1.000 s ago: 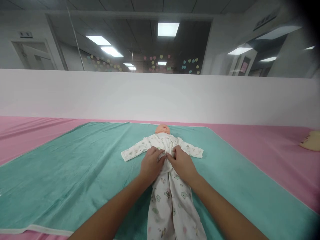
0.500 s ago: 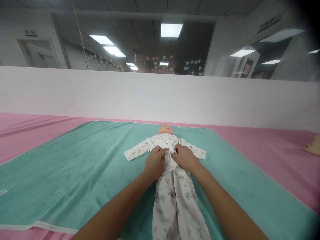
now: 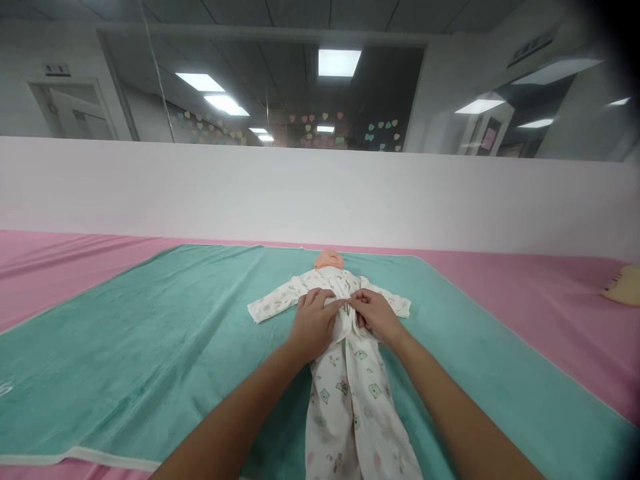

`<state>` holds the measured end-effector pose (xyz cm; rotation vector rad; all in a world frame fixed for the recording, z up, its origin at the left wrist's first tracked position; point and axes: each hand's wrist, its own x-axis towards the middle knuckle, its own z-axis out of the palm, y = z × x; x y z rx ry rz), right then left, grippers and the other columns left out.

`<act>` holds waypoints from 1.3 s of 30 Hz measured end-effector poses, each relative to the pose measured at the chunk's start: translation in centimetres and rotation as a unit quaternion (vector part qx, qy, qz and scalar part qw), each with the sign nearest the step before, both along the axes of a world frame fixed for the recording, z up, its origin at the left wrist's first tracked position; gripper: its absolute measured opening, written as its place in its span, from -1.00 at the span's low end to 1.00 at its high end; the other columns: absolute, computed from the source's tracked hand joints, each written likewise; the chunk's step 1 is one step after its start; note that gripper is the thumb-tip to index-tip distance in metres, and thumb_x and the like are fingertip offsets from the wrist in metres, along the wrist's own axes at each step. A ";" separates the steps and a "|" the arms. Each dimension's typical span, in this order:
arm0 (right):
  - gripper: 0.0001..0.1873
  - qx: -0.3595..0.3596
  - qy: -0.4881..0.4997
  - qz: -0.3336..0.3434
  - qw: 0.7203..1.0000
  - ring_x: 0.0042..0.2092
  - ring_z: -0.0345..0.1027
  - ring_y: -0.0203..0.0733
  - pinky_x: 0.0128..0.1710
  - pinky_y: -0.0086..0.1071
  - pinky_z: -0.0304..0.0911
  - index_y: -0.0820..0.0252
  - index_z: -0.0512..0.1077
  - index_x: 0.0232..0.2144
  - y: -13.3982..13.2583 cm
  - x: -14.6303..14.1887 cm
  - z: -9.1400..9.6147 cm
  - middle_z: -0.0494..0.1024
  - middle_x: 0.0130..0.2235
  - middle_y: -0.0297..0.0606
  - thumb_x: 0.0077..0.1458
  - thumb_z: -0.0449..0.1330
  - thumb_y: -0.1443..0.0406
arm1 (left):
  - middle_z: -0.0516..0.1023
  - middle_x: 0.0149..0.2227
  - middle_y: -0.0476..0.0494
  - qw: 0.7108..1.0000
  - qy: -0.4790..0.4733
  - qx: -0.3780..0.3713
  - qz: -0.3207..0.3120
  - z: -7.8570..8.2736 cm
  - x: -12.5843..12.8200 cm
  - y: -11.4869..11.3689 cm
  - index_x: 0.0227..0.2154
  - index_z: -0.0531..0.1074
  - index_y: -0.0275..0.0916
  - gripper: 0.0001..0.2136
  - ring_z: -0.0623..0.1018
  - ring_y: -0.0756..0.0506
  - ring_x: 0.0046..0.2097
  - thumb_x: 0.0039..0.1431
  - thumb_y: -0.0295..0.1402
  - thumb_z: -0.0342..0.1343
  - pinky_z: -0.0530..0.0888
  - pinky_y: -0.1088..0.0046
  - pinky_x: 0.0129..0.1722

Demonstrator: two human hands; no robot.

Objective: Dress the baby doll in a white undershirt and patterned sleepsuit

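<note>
Baby doll with a peach plastic head (image 3: 327, 259) lies on its back, head away from the camera and sleeves spread. It is near the middle of a teal plush blanket (image 3: 150, 347). It wears a white cotton romper with small animal prints (image 3: 350, 407), whose legs run toward the lower edge of view.

Left hand (image 3: 314, 325) rests on the doll's belly, left of the front opening. Its thumb and forefinger are pinched on a fold of the romper's front, so the grip is closed on cloth. Right hand (image 3: 377, 317) sits just beside it on the other side, fingertips closed on the same front edge. This may be a thin white tie, but it is too small to tell. The fingertips of the two hands nearly meet over the doll's midline. Both forearms are bare.

The blanket is spread over a bench covered in a pink sheet (image 3: 525, 293). A tan object (image 3: 623, 285) lies on the sheet at the far right edge, cut off by the frame and well apart from the doll. Behind the bench is a low white partition (image 3: 320, 193), and above it glass with pastel heart stickers (image 3: 345, 127).
</note>
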<state>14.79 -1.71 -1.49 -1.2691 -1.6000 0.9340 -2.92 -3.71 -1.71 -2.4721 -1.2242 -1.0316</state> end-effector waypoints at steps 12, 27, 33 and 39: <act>-0.82 -0.008 0.039 0.074 0.996 -0.59 0.08 -0.38 -0.61 -0.47 -0.03 0.19 0.34 -0.51 2.0 -1.8 1.8 0.24 -0.64 -0.45 -0.10 0.13 0.19 | 0.40 -0.30 -0.01 0.994 -0.082 -0.065 0.030 -0.5 -0.3 1.7 -0.27 0.37 -0.16 -0.83 0.32 -0.06 -0.23 0.25 -0.33 -0.13 0.21 0.37 -0.25; -0.73 -0.078 0.236 0.131 0.960 -0.59 0.02 -0.43 -0.59 -0.49 -0.04 0.22 0.30 -0.52 1.1 -0.2 0.9 0.21 -0.62 -0.45 -0.13 0.23 0.14 | 0.37 -0.34 -0.04 0.991 -0.057 -0.075 0.094 -0.2 0.3 1.4 -0.43 0.34 -0.22 -0.91 0.35 -0.08 -0.24 0.12 -0.32 0.05 0.22 0.38 -0.28; -0.79 -0.070 0.384 0.117 0.913 -0.46 0.19 -0.37 -0.42 -0.48 0.15 0.19 0.30 -0.50 1.0 0.7 1.2 0.32 -0.49 -0.40 -0.10 0.22 0.19 | 0.36 -0.41 -0.02 0.988 -0.063 -0.111 0.085 0.2 -0.3 1.4 -0.46 0.30 -0.23 -0.85 0.35 -0.07 -0.30 0.12 -0.26 0.03 0.22 0.41 -0.33; -0.78 -0.052 0.336 0.139 0.930 -0.51 0.19 -0.41 -0.48 -0.49 0.14 0.19 0.30 -0.52 0.8 -0.7 1.4 0.34 -0.55 -0.42 -0.08 0.21 0.17 | 0.39 -0.40 -0.03 0.986 -0.102 -0.131 0.027 0.3 -0.9 1.3 -0.47 0.33 -0.23 -0.88 0.35 -0.06 -0.30 0.12 -0.33 0.01 0.25 0.43 -0.33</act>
